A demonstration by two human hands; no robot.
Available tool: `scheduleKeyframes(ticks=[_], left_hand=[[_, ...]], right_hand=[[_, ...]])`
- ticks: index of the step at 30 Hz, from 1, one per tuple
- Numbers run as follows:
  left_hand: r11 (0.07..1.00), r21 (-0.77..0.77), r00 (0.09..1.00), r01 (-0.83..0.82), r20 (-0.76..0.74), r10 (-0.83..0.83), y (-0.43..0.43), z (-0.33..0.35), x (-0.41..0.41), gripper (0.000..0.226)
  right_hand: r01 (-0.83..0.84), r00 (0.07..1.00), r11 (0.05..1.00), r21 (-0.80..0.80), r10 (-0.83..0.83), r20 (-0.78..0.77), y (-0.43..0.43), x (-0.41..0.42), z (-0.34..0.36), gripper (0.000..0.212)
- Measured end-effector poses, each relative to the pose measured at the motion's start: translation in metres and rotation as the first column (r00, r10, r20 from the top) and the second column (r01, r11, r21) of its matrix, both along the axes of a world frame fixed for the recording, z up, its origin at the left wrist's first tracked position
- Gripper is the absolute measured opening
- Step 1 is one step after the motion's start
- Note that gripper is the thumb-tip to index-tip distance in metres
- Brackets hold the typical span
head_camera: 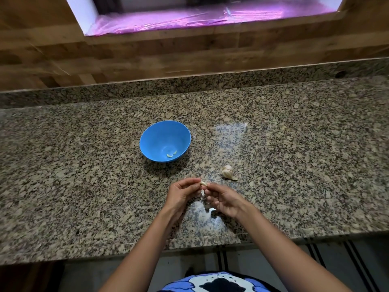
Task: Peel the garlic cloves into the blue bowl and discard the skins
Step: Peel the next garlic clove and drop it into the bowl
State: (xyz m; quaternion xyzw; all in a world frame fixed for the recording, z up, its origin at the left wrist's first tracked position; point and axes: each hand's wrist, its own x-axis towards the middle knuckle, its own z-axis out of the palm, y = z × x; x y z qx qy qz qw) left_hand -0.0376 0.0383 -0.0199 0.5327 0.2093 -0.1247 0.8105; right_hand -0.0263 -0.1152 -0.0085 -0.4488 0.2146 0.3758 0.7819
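- Garlic clove (203, 183): pinched between the fingertips of both hands, held just above the desk in front of the person; pale, and seemingly part-way through peeling, though how much skin clings to it is too small to tell.
- Left hand (182, 193): fingers curled closed, thumb and fingertips gripping the clove's left end.
- Right hand (223, 199): likewise closed on the clove from the right; a pale scrap (212, 209) shows under its lower fingers, and whether this is skin or a glint off the stone cannot be told.
- Garlic bulb remnant (228, 172): lies on the desk just beyond and to the right of the hands, apart from them, with papery skin on and a tail of husk trailing toward the near right. It appears to hold several unpeeled cloves.
- Blue bowl (154, 135): stands upright on the desk beyond the hands and left of the bulb, well clear of both. Two peeled cloves (171, 154) rest at its bottom.
- Desk (294, 144): speckled granite, glossy; a wooden wall rises behind it.
- Progress, as judged: early. Two cloves are done, a third is in hand, and the rest of the bulb remains. No heap of skins and no bin are visible, so discarding appears to be wholly outstanding.
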Motion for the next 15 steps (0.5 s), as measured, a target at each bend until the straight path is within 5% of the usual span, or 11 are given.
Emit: scheduleKeyframes(ticks=[6,10,13,15], left_hand=[[0.997,-0.08,1.0,0.01,-0.028,-0.012,-0.001,0.002,0.002,0.016],[0.995,-0.091,0.998,-0.039,-0.042,0.035,0.002,0.001,0.003,0.016],[0.963,0.257,0.997,-0.079,0.0,0.082,0.017,-0.006,0.009,0.018],[0.777,0.624,0.996,-0.081,0.078,0.041,0.028,-0.009,0.012,0.017]], right_hand=[[0.051,0.994,0.997,0.053,-0.046,-0.104,-0.002,0.001,0.001,0.026],[0.11,0.992,0.988,-0.106,-0.115,-0.043,-0.003,0.001,0.0,0.018],[0.153,0.986,0.939,-0.309,-0.122,0.117,-0.011,0.0,0.0,0.014],[0.214,0.972,0.908,-0.361,-0.16,0.174,-0.019,0.0,0.0,0.013]])
